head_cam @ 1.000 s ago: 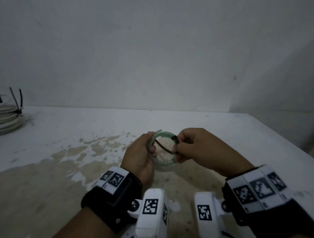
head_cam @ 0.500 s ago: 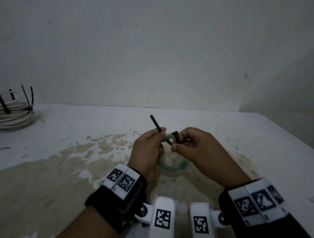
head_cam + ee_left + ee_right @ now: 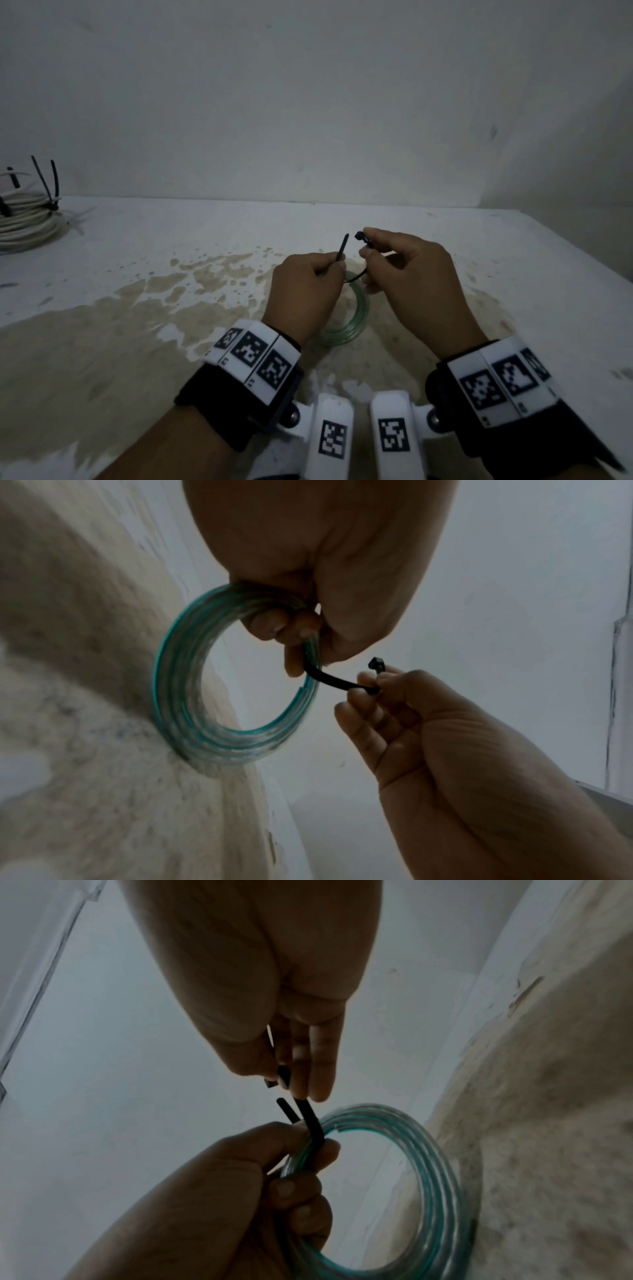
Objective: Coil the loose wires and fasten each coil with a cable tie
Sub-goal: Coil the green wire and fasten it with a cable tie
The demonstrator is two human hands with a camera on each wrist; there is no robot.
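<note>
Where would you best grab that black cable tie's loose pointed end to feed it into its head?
Probably just below the tip of the cable tie, pinched from its flat sides. The left hand already grips lower down, together with the green coil. The tail stands nearly upright, while the right hand holds the head close beside it, so a short stiff stub should aim more easily.

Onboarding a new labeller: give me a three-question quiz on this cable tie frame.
1. True or false: the black cable tie is already locked shut.
2. Which hand pinches the tie's head end? A) left hand B) right hand
3. Fill in: the left hand also grips the ____ coil.

Key: 1 false, its tip is still free of the head. 2 B. 3 clear green-tinted wire; a white cable coil, already tied, lies far left on the table.
</note>
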